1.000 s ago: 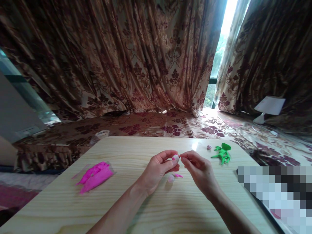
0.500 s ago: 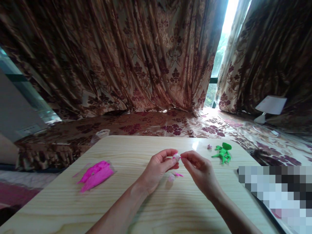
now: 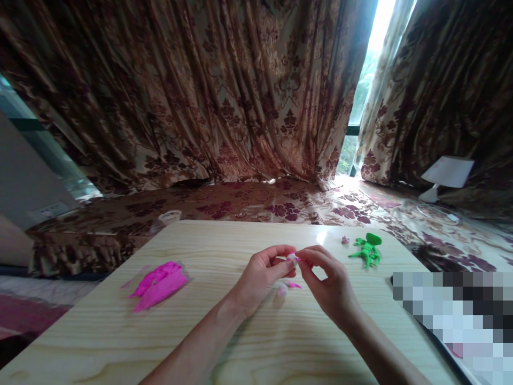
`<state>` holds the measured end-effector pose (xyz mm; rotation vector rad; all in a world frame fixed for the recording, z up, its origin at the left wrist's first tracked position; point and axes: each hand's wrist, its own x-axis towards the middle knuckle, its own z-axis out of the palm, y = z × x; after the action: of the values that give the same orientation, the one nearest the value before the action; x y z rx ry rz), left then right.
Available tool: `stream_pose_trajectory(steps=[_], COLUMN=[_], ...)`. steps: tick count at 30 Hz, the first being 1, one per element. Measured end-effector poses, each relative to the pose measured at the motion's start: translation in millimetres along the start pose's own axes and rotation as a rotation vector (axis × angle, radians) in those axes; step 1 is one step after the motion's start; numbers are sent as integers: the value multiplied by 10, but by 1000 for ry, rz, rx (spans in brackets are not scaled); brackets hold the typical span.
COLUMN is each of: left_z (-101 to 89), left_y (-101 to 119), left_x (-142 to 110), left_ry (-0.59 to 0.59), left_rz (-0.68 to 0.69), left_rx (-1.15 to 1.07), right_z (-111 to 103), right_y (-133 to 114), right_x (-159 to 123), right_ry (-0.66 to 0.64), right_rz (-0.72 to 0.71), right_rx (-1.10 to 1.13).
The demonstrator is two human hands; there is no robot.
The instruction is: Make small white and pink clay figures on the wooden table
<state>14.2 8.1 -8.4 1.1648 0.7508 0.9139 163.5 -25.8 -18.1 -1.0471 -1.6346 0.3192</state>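
Note:
Between the thumb and fingers of my left hand (image 3: 262, 275) is a small white ball (image 3: 292, 260) with thin pink strips on it. My right hand (image 3: 331, 283) touches the ball's right side, thumb and index finger pinched on a thin pink strip (image 3: 298, 259). Part of the ball is hidden by fingertips. On the table just below the hands lie a whitish translucent ball (image 3: 282, 290) and a small pink scrap (image 3: 295, 285). A bright pink mass, like modelling clay (image 3: 162, 286), rests on clear plastic at the left.
A green many-limbed figure (image 3: 367, 252) and a tiny pinkish lump (image 3: 345, 240) lie at the far right of the wooden table (image 3: 120, 342). A dark-edged blurred-out object borders the right side. Behind stand a white lamp (image 3: 448, 172) and patterned curtains (image 3: 240, 96).
My right hand has come slightly closer to the ball, its thumb and index finger now bowed into a ring. The left hand keeps its hold, and the view has shifted slightly.

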Motion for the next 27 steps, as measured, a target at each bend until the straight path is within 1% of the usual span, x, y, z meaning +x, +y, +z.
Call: stream_pose_trajectory(steps=[7,13,16,20,24,27], left_z=[-8,4,-2,-15,-15,-10], left_y=[15,45,40,16,10,20], left_x=[-6,-23,-24,-15,-12,-11], left_ry=[2,-3,5,-23,-46,-32], left_rz=[-56,-70,-62,-33,-15,0], left_rx=[-75,-86,-67,-93,-112,-113], right_z=[-13,-17,-26,-24,-3,15], right_y=[2,25,16,3,25,40], right_x=[19,25,31,28,11,1], right_ry=[-25,16,-3,-33,17,29], right_rz=[-32,34,45,49,98,106], right_rx=[-8,35,59,80,113,121])
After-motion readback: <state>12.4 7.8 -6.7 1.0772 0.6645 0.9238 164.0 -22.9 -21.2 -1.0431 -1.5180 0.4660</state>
